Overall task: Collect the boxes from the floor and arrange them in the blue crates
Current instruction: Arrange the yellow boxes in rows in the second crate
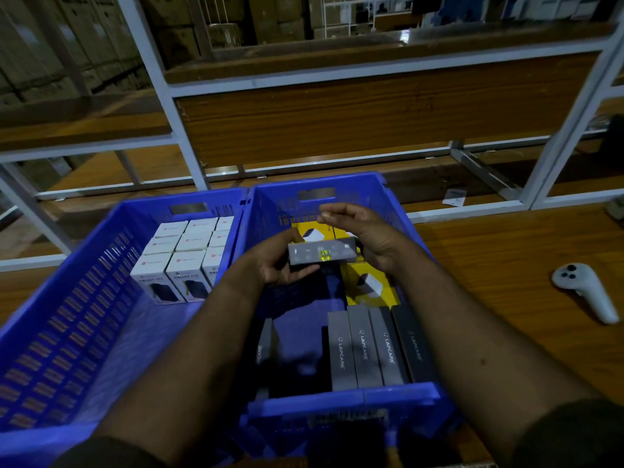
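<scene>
Two blue crates stand side by side on a wooden surface. The left crate point(67, 319) holds several white boxes point(184, 255) packed at its far end. The right crate point(341, 398) holds yellow boxes point(369, 287) at the back and a row of grey and black slim boxes point(363, 347) standing on edge at the front right. Over the right crate I hold a grey slim box point(320, 253) level. My left hand point(277, 261) grips its left end from below. My right hand point(364, 234) holds its right end, fingers curled above it.
A white hand controller point(586, 292) lies on the wooden surface right of the crates. A white metal rack point(189, 130) with wooden shelves rises directly behind the crates. A small white card point(454, 197) lies on the low shelf at the right. Stacked cartons fill the background.
</scene>
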Action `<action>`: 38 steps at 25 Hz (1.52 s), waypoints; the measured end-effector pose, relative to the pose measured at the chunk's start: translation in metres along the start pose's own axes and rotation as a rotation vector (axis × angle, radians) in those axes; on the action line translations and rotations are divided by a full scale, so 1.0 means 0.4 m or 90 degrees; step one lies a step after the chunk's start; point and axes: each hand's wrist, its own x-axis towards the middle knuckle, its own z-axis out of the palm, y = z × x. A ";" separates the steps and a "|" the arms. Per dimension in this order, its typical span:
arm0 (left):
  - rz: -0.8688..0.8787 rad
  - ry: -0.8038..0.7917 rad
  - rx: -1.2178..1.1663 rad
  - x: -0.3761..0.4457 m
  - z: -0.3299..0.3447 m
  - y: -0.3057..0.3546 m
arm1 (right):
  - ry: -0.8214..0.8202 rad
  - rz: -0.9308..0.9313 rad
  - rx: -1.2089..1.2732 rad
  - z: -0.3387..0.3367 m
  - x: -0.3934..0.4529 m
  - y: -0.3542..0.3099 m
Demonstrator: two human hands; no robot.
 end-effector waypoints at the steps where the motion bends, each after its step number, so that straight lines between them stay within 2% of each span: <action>1: -0.011 0.011 0.060 0.001 0.002 -0.006 | 0.047 0.033 -0.033 -0.005 0.011 0.013; 3: -0.019 0.030 0.164 -0.004 0.008 -0.019 | 0.136 0.157 -0.117 -0.016 0.025 0.046; 4: -0.015 0.041 0.209 -0.012 0.012 -0.024 | 0.147 0.238 -0.153 -0.018 0.023 0.062; 6: 0.010 0.068 0.292 -0.015 0.011 -0.033 | 0.096 0.358 -0.198 -0.020 0.015 0.083; 9: 0.044 0.115 0.369 -0.003 -0.005 -0.037 | 0.008 0.413 -0.175 -0.005 0.004 0.091; 13: 0.039 0.135 0.420 0.015 -0.022 -0.039 | 0.014 0.390 -0.184 0.009 0.004 0.095; 17: 0.051 0.170 0.404 0.024 -0.022 -0.031 | 0.060 0.333 -0.150 0.015 0.008 0.099; 20: 0.061 0.202 0.431 0.028 -0.029 -0.030 | 0.024 0.358 -0.120 0.017 0.007 0.104; 22: 0.104 0.218 0.449 0.032 -0.031 -0.025 | 0.048 0.339 -0.086 0.015 0.008 0.101; 25: 0.169 0.179 0.398 0.048 -0.033 -0.018 | 0.115 0.271 -0.041 -0.005 0.029 0.093; 27: 0.157 0.134 0.394 0.054 -0.034 -0.017 | 0.111 0.253 -0.011 -0.018 0.036 0.089; 30: 0.224 0.183 0.392 0.043 -0.025 -0.014 | 0.040 0.261 -0.018 -0.003 0.019 0.070; 33: 0.290 0.291 0.356 0.029 -0.025 -0.011 | 0.122 0.263 0.057 0.001 0.041 0.072; 35: 0.277 0.321 0.345 0.022 -0.023 -0.021 | 0.194 0.260 0.138 -0.002 0.053 0.069; 38: 0.124 0.193 0.241 0.012 -0.003 -0.023 | 0.193 0.278 0.166 -0.001 0.053 0.069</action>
